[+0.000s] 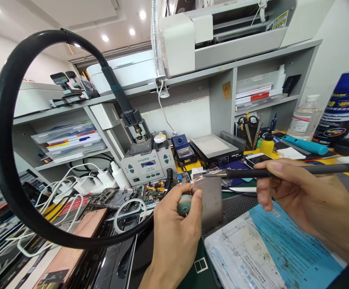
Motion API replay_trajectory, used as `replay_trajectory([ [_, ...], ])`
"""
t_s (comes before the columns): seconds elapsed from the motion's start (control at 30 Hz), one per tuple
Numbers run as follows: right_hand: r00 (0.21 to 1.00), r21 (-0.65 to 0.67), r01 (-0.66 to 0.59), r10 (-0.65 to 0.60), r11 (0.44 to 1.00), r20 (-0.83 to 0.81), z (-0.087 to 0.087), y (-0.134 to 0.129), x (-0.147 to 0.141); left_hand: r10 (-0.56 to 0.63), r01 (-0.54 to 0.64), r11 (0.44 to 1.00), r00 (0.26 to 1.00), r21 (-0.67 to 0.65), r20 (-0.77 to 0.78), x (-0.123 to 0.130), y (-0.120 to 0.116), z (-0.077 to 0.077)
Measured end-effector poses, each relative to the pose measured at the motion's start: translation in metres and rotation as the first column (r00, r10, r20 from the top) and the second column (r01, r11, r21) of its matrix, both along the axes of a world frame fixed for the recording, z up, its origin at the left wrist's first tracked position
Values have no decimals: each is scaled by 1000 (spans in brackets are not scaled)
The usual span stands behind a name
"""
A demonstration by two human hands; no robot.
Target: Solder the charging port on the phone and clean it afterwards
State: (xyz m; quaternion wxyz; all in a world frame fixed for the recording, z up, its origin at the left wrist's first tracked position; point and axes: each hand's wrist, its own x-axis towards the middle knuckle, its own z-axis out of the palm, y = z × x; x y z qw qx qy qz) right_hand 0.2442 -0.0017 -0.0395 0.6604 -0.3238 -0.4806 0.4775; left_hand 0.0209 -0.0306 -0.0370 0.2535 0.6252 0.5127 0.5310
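Soldering iron point(248, 173), slim and dark-handled, lay in the right hand point(301, 190), whose thumb and fingers were closed around its handle. Its long axis ran nearly level from right to left, with the metal end pointing left, toward the left hand point(174, 233). That second hand was the nearer of the two to the metal end; its thumb and fingers were pinched together on a green spool point(184, 204). From the far side of the spool a thin copper-coloured strand point(191, 188) rose toward the metal end and reached just beside it, though I could not tell whether the two touched. Everything turned, as I judged it, on that small meeting place, which lay left of the right hand and just beyond the left hand's fingertips, with the spool on the near side of the iron's line. A grey box point(213, 204) stood to the right of the spool, and near right of it a blue-and-white packet point(282, 241) lay flat, apart from the iron.
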Motion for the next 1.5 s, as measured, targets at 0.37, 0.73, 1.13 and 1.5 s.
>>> replay_trajectory([
  [0.37,1000,10,5,-5,1000,-5,1,0,0,-2,2,1000,1000,11,-22,-2,2,-2],
  [0.73,1000,9,4,-4,1000,0,0,0,1,6,-6,1000,1000,-10,-11,0,0,0],
  [1.13,1000,14,27,-27,1000,10,2,-2,-1,-4,4,1000,1000,-14,4,0,0,0],
  [1.5,1000,29,21,-21,999,5,3,-2,-2,-2,2,1000,1000,-29,-6,0,1,0],
])
